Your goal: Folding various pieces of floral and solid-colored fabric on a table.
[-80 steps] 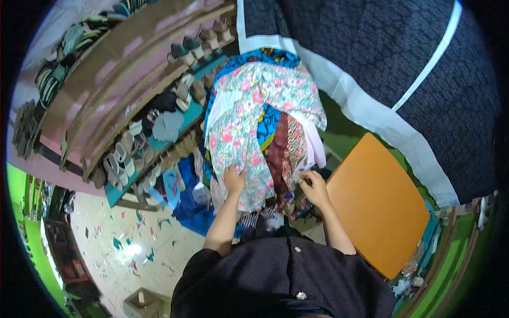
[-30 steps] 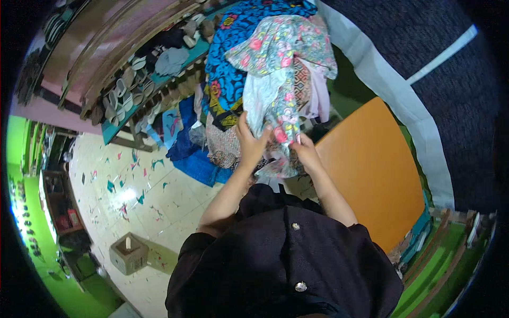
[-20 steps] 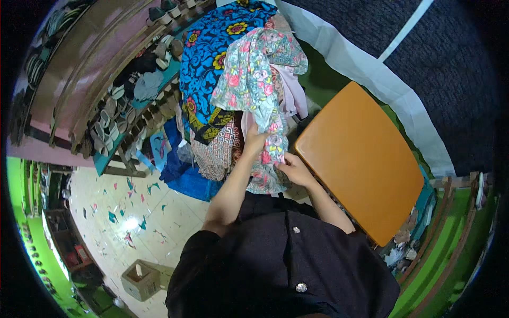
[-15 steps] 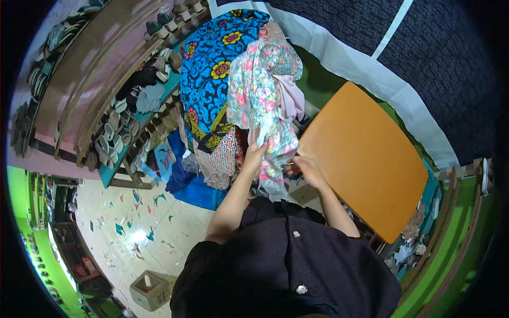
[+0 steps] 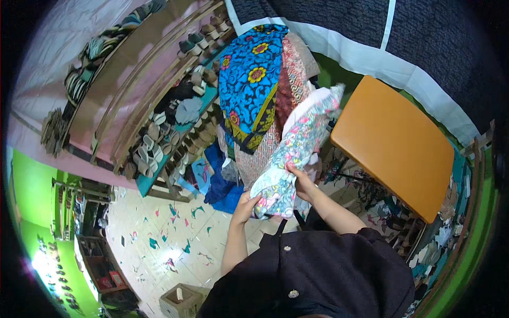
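Observation:
My left hand [image 5: 245, 208] grips the lower left edge of a pale floral cloth [image 5: 294, 149] with pink, yellow and grey-green flowers. My right hand [image 5: 304, 185] is closed on its right side, thumb on top. Folded lengthwise, the cloth stretches up and away to the right, its white underside showing along one edge. Whether it is a sewn garment I cannot tell. Just beyond it stands a draped heap of fabrics, topped by a blue and black cloth [image 5: 245, 79] with yellow flowers. A reddish-brown patterned cloth [image 5: 283, 100] hangs beside that one.
At my right is an orange tabletop [image 5: 397, 146]. A rack with several shoes [image 5: 151, 151] runs along the left. Coloured scraps [image 5: 154, 243] litter the tiled floor [image 5: 204, 225]. A hollow block [image 5: 180, 302] sits at lower left, and blue sheeting [image 5: 220, 183] lies below the heap.
The floral cloth has come off the heap and is drawn toward me, now folded into a long strip. Both hands are lower in the picture. The view has shifted, moving the surroundings rightward.

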